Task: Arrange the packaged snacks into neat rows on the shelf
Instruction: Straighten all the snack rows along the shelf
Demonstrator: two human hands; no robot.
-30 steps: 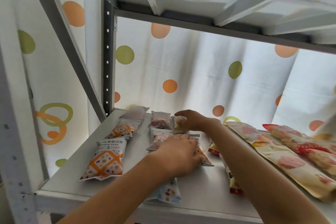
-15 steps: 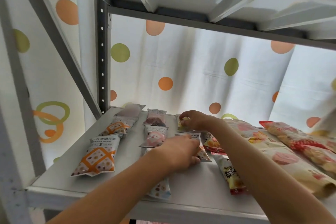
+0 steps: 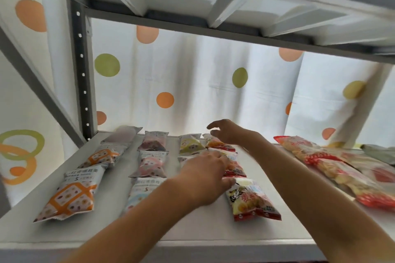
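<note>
1. Already, four lines of small snack packets run front to back on the shelf [image 3: 149,230]: an orange-patterned packet [image 3: 71,194] at about 8 o'clock in the head view, a pink packet [image 3: 150,164] near the centre, a yellowish packet [image 3: 190,145] behind it, and a red panda-print packet [image 3: 252,199] at about 4 o'clock.
2. The left hand [image 3: 205,179] lies flat over the third line, fingers extended and resting on the packets, its fingertips touching the top edge of the red panda-print packet. It grips nothing that I can see, though what is under the palm is hidden.
3. The right hand [image 3: 229,134] hovers at about 12 o'clock over the rearmost orange-red packet [image 3: 215,143], fingers loosely spread and holding nothing.
4. Risk: the left forearm crosses just over the bluish front packet [image 3: 141,193]; dragging the arm back could skew that packet out of its line.
5. Risk: the wrappers look slick, so a sideways push from the flat left hand may slide the neighbouring packets together and spoil the spacing.
6. Risk: the large red-and-yellow bags [image 3: 333,168] at 3 o'clock lie askew and overlapping; the right forearm sweeping outward could knock them further.
</note>
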